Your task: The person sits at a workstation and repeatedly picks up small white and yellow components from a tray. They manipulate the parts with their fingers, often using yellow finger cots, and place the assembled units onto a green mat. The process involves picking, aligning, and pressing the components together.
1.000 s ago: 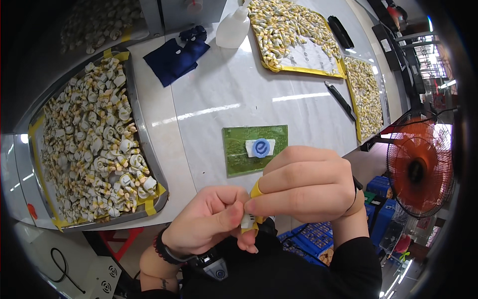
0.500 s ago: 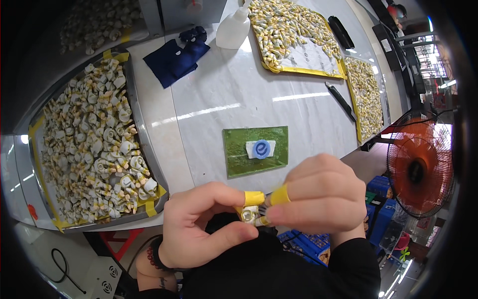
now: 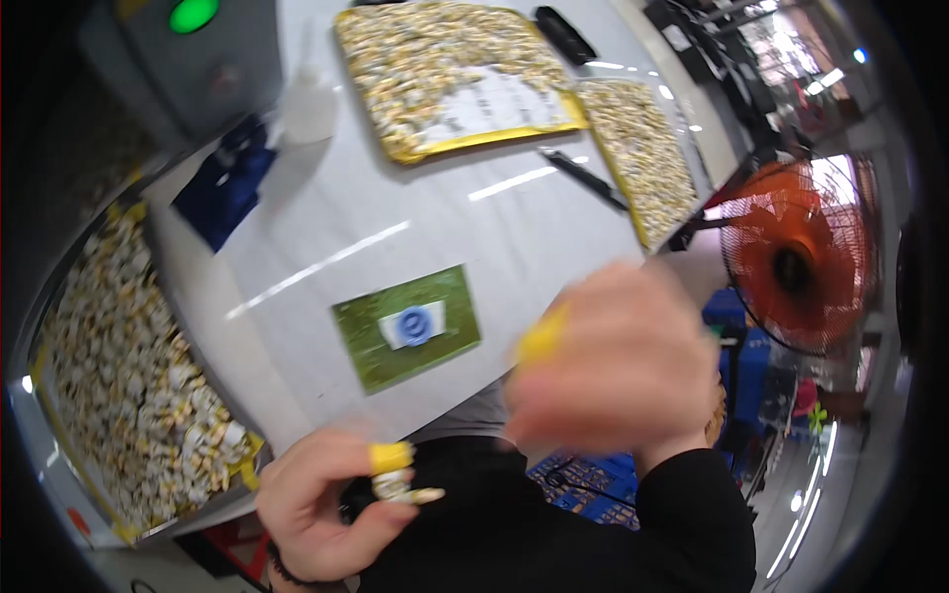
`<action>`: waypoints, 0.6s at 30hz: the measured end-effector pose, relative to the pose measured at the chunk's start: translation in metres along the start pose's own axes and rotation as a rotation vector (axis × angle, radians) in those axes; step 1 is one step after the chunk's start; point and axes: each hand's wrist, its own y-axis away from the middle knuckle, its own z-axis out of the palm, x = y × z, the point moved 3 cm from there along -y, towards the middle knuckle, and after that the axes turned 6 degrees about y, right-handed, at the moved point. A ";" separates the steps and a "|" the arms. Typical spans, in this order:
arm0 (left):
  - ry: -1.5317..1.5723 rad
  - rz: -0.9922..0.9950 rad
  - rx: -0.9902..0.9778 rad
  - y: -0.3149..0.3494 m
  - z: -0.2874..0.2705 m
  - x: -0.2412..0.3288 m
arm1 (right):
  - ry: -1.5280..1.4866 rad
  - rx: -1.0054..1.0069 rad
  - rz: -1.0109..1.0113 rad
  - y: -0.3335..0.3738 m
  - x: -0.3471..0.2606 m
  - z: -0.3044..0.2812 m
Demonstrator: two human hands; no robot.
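Low at the left, my left hand [image 3: 314,509] pinches a small white figurine piece [image 3: 393,485] between thumb and forefinger. A pale, narrow part of the piece sticks out to the right, and yellow tape wraps the fingertip above it. My right hand [image 3: 618,371], apart from the left and further right, is smeared by motion. Yellow tape shows on one of its fingers, but I cannot tell whether it holds anything. Beyond the hands, a green slab [image 3: 372,368] lies on the table with a white patch and a round blue piece [image 3: 414,324] on it.
At left stands a tray [image 3: 247,463] heaped with white pieces. A yellow-edged tray [image 3: 494,141] of small parts lies at the back, another tray [image 3: 633,222] beside it. Also around are a utility knife [image 3: 585,180], white bottle [image 3: 310,111], dark blue cloth [image 3: 222,193] and orange fan [image 3: 791,262].
My hands have moved apart: the left, still pinching the figurine piece, is lower and further left, while the right has come away from it. The whole view has turned and shifted.
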 end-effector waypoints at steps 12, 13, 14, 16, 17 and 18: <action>0.110 -0.049 -0.147 0.006 -0.006 0.002 | 0.465 -0.463 0.621 0.095 0.275 -0.076; 0.098 -0.051 -0.141 0.007 -0.007 0.002 | 0.437 -0.469 0.624 0.094 0.278 -0.070; 0.088 -0.055 -0.138 0.007 -0.008 0.003 | 0.478 -0.451 0.593 0.094 0.280 -0.065; 0.099 -0.052 -0.137 0.008 -0.009 0.003 | 0.525 -0.517 0.651 0.093 0.280 -0.065; 0.101 -0.047 -0.129 0.009 -0.010 0.003 | 0.544 -0.550 0.673 0.090 0.281 -0.063; 0.107 -0.042 -0.134 0.009 -0.011 0.003 | 0.542 -0.559 0.654 0.088 0.280 -0.062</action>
